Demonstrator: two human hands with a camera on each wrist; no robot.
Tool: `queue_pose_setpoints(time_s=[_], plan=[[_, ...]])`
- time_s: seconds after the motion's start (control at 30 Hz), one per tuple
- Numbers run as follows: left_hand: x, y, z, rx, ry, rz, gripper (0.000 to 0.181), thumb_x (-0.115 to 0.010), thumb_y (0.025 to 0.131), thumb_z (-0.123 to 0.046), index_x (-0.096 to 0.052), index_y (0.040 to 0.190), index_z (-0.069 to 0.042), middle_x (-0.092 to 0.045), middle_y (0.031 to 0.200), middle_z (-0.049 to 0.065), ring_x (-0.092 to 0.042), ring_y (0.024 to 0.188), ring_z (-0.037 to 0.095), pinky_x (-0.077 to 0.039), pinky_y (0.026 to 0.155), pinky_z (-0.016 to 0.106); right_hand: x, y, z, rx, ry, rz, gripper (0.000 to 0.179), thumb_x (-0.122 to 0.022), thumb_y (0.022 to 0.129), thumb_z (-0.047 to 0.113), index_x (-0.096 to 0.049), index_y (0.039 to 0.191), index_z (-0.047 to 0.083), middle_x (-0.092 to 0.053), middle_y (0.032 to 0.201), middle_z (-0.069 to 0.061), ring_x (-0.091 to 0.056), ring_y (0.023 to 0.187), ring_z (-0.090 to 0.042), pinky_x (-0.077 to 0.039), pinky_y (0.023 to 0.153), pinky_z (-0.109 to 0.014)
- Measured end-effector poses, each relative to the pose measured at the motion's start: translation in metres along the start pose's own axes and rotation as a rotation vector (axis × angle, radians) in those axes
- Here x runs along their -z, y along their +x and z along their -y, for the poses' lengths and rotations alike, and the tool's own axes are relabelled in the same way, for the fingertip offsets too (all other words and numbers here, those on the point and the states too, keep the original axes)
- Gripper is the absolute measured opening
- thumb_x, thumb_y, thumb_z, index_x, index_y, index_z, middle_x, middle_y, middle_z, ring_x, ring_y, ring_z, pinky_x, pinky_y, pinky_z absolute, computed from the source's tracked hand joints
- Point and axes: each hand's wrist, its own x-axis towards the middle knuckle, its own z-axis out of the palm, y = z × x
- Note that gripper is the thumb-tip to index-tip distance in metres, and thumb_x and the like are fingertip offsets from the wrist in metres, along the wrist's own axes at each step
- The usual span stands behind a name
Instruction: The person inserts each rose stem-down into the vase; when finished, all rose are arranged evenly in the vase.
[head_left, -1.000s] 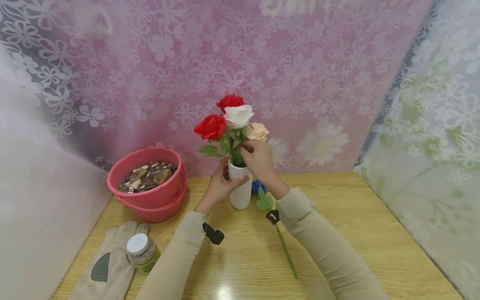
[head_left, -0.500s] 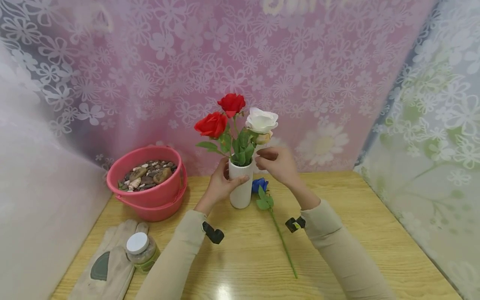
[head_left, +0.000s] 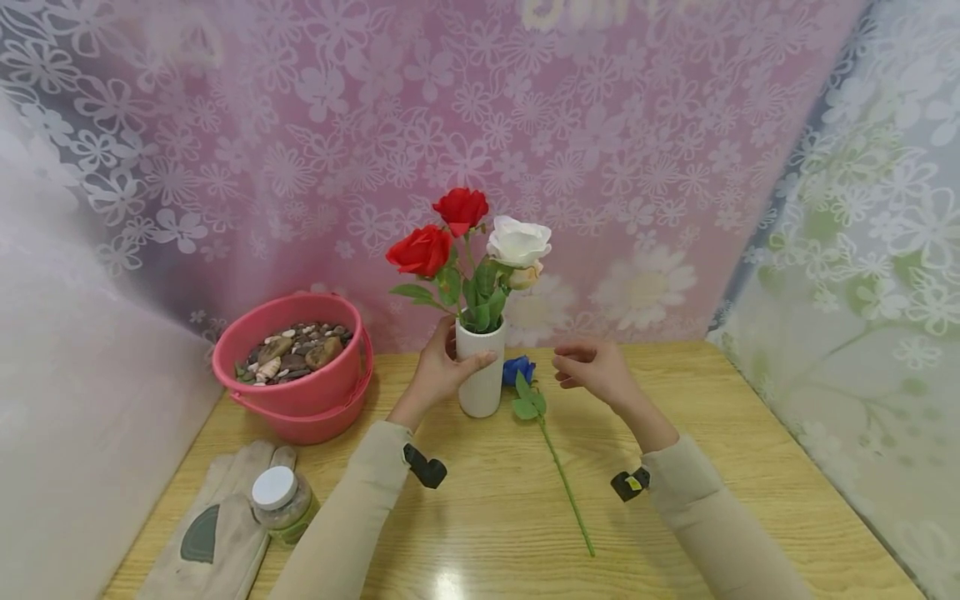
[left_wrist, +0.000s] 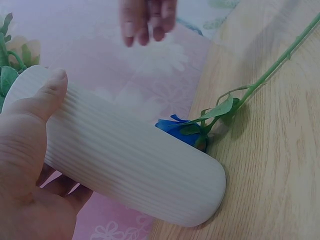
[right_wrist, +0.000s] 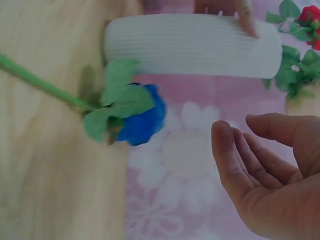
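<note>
A ribbed white vase (head_left: 482, 379) stands upright on the table, and my left hand (head_left: 442, 367) grips it near the rim, thumb across the front. Two red roses (head_left: 422, 250), a white rose (head_left: 519, 242) and a peach rose (head_left: 527, 275), partly hidden behind the white one, stand in it with green leaves. To the right of the vase a blue rose (head_left: 518, 370) lies on the table, its stem pointing toward the front. My right hand (head_left: 596, 371) hovers right of the blue bloom, fingers loosely bent, holding nothing; in the right wrist view a gap shows between thumb and fingers.
On the left a pink bucket (head_left: 300, 408) holds stones and shells. A jar with a white lid (head_left: 274, 487) and a pair of work gloves (head_left: 225, 525) lie in front of it. A pink floral backdrop (head_left: 600, 167) rises behind the wooden table (head_left: 712, 417).
My right hand has let go among the stems and moved right and down, away from the vase. The white rose now leans further right, over the peach one. The left hand stays put.
</note>
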Motion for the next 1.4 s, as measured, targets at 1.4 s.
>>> queue_pose_setpoints(time_s=[1.4], plan=[[0.000,0.000,-0.002,0.031,0.043,0.000,0.085,-0.087,0.089,-0.039,-0.037,0.156,-0.024,-0.058,0.148,0.010,-0.062,0.134,0.034,-0.055,0.108,0.056,-0.035,-0.026,-0.081,-0.218,0.019,0.144,0.045,-0.072,0.098,0.006,-0.060,0.136,-0.016,-0.073,0.117,-0.029,-0.077,0.082,-0.024,-0.067,0.071,-0.040]])
